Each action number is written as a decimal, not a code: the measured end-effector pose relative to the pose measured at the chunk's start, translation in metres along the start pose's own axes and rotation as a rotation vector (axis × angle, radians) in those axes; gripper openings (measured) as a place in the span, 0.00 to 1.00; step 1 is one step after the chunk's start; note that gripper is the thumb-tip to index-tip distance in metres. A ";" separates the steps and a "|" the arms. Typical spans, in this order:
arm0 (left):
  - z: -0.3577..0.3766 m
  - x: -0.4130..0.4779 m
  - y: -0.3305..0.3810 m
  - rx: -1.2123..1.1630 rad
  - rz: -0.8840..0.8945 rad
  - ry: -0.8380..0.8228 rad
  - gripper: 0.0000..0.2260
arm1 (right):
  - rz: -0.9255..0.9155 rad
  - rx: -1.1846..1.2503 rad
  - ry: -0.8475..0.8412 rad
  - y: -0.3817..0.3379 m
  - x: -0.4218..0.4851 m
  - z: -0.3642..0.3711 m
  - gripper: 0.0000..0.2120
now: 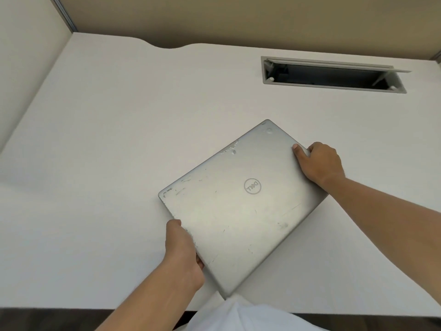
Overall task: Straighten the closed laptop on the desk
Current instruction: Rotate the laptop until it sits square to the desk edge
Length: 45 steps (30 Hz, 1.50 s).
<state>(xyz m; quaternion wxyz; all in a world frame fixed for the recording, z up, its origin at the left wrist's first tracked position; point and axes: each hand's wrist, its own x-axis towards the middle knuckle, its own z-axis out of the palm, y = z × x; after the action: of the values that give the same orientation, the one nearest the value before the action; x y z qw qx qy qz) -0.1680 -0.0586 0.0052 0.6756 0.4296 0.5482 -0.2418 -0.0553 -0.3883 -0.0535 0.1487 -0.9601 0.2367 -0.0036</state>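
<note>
Head view showed one closed silver laptop (241, 206), skewed, near the desk's (107, 139) front edge; two hands gripped it, left hand (182, 254) clasping one side, right hand (321, 163) the opposite side.

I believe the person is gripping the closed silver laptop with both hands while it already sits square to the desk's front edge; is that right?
Not quite. Both the left hand and the right hand do grip the closed silver laptop, but the head view shows it lying at a clear angle to the front edge of the desk, one corner pointing toward the person.
</note>
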 end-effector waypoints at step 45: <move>-0.009 0.057 0.005 0.419 0.666 0.211 0.21 | 0.004 -0.030 0.140 -0.017 -0.039 0.020 0.35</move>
<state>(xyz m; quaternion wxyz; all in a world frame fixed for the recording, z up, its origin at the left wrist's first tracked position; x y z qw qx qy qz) -0.1528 -0.0400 -0.0474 0.5551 0.7344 0.3842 -0.0707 -0.0807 -0.3506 -0.0648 0.1175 -0.9592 0.2485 -0.0668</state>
